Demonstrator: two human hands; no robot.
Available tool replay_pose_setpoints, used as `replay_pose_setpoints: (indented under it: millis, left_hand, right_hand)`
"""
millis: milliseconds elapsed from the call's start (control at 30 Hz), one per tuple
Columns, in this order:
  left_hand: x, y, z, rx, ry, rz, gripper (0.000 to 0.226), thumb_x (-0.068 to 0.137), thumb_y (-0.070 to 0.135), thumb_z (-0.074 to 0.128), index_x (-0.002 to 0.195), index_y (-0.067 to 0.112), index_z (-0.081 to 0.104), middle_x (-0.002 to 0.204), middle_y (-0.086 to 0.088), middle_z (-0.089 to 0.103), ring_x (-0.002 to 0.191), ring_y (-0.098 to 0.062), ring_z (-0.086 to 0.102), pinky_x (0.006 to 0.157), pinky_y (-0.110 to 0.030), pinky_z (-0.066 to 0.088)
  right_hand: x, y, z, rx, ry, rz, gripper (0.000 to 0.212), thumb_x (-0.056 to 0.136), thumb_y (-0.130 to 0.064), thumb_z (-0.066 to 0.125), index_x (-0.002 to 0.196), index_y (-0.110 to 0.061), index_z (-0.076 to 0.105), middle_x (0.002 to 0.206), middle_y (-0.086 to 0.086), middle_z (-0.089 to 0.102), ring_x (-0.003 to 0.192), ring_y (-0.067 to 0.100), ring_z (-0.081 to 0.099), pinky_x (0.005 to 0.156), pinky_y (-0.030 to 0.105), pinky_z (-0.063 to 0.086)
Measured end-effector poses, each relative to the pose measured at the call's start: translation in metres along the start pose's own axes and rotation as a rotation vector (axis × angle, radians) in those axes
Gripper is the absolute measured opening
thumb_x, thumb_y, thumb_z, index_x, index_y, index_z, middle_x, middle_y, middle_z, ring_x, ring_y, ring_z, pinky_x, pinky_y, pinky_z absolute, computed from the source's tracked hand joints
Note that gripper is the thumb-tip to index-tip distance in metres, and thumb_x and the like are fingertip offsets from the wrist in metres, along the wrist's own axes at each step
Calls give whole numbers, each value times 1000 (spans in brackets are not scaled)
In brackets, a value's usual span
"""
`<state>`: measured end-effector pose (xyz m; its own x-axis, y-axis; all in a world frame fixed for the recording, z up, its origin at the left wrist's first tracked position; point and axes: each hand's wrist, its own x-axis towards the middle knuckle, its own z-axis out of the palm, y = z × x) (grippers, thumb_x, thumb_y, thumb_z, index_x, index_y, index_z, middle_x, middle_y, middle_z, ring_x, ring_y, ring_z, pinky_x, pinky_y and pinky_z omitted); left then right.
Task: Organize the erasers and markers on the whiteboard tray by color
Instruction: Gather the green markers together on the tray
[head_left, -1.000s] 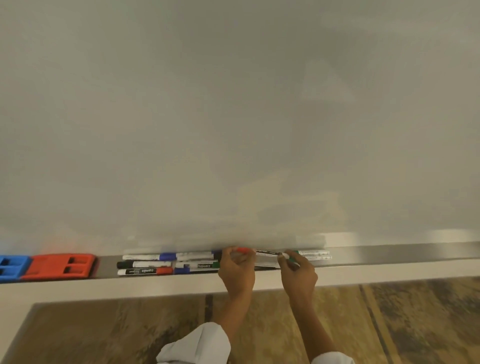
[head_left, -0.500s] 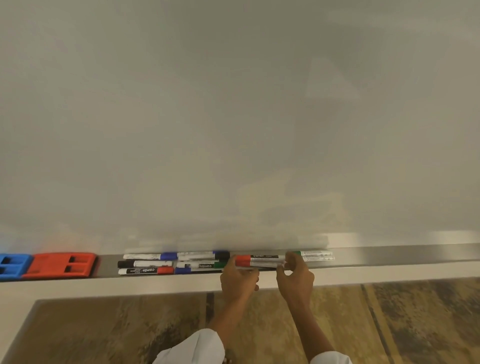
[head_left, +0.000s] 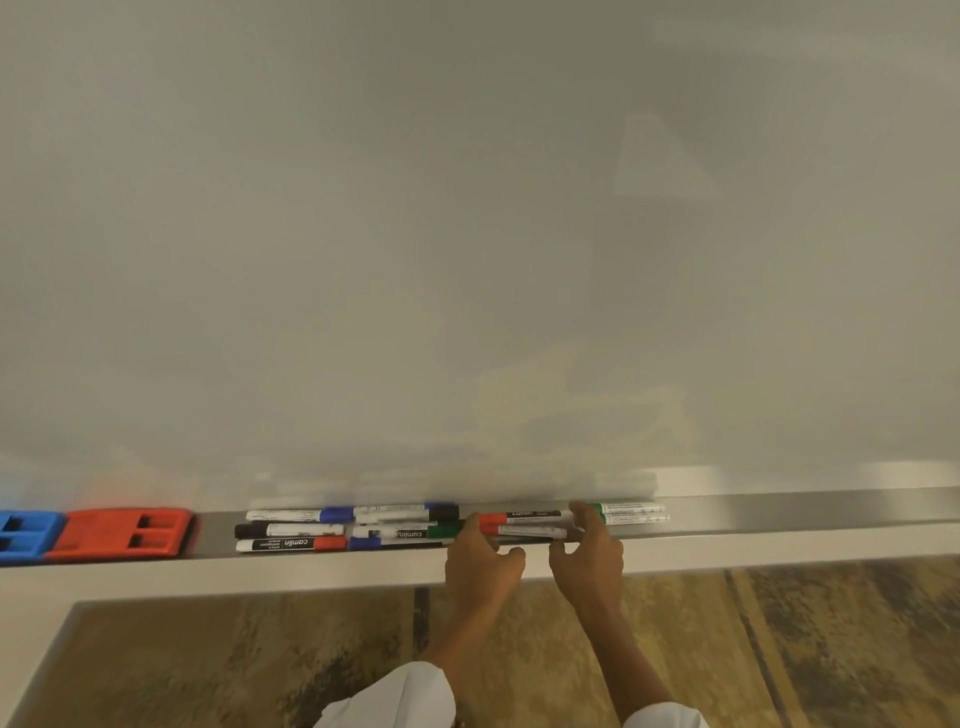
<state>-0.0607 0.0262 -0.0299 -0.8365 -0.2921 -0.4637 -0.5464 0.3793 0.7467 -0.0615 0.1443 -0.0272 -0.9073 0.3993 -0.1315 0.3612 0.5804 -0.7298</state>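
Two red-capped markers (head_left: 522, 524) lie side by side on the metal tray (head_left: 779, 514). My left hand (head_left: 483, 564) touches their capped left ends with its fingertips. At their right ends rest the fingers of my right hand (head_left: 589, 548). Both thumbs hang free below the tray's front edge. Two green markers (head_left: 634, 513) lie just right of my right hand. A mixed bunch of blue, black, green and red markers (head_left: 343, 527) lies to the left. The red eraser (head_left: 122, 532) and the blue eraser (head_left: 21, 535) sit at the far left.
The whiteboard (head_left: 467, 234) rises straight behind the tray. The tray runs bare to the right of the green markers. Below its white front ledge is patterned brown floor (head_left: 234, 660).
A red marker held at both ends above the tray has come down beside a second red marker. Both hands slid back toward the tray's front edge, fingers staying at the markers' ends.
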Motion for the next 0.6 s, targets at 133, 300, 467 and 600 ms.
replay_pose_setpoints:
  millis: [133,300,467,600]
  left_hand:
    - [0,-1,0,26,-33,-6,48,72,23,78,115,25,57,93,2,67,81,-17,67,80,-36,61]
    - [0,-5,0,89,-63,-51,52,73,27,77,119,24,53,101,-2,67,88,-20,68,85,-36,59]
    - [-4,-3,-3,113,-57,-30,45,76,27,76,115,22,54,96,-1,67,86,-18,67,84,-33,59]
    - [-8,-4,-12,120,-44,26,45,77,29,74,117,23,54,94,3,66,87,-15,65,83,-28,56]
  right_hand:
    - [-2,2,-2,-31,-45,10,49,74,-1,69,121,-10,56,109,7,70,100,23,66,81,29,50]
    - [-2,2,-2,-99,-99,8,48,73,-6,70,119,-10,58,104,7,69,98,25,63,82,29,50]
    - [-1,1,-2,-148,-107,-39,42,71,-6,71,113,-7,62,101,8,71,86,26,66,77,29,52]
    - [-1,0,-4,-150,-94,-49,43,70,-7,73,112,-6,63,100,10,71,85,25,67,78,31,56]
